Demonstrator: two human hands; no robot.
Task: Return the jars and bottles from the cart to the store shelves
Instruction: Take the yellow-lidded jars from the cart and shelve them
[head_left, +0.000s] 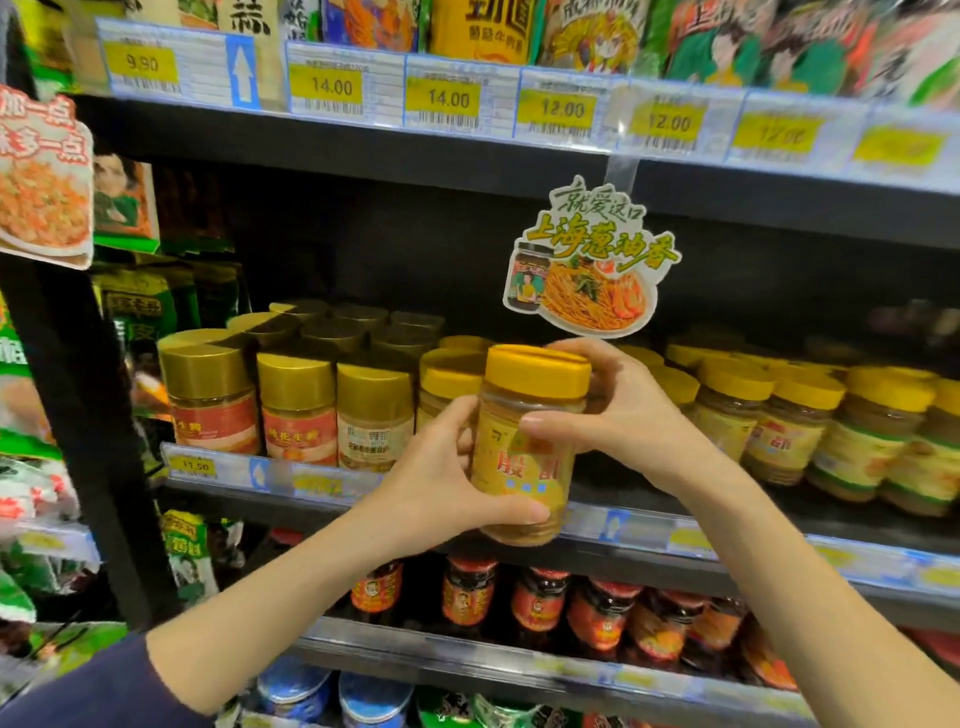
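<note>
The jar (524, 457) is up in the air, right in front of the middle shelf (649, 530). Its bottom is level with the shelf's front edge. It stands almost straight, with its yellow lid (537, 370) on top and its long side going up and down.

Both hands hold it. The left hand (441, 478) comes from the left and wraps round the lower part, with the thumb across the front near the bottom. The right hand (623, 410) comes from the right and grips the top part just under the lid, with its fingers curled round the back. Both hands are about as near to the shelf.

The bare spot on the shelf is just behind the jar. It sits between the gold-lid jars (296, 405) on the left and the yellow-lid jars (795, 421) on the right. I think the jar has to go straight back and down a little. It should stay upright so it does not bump its neighbours.
</note>
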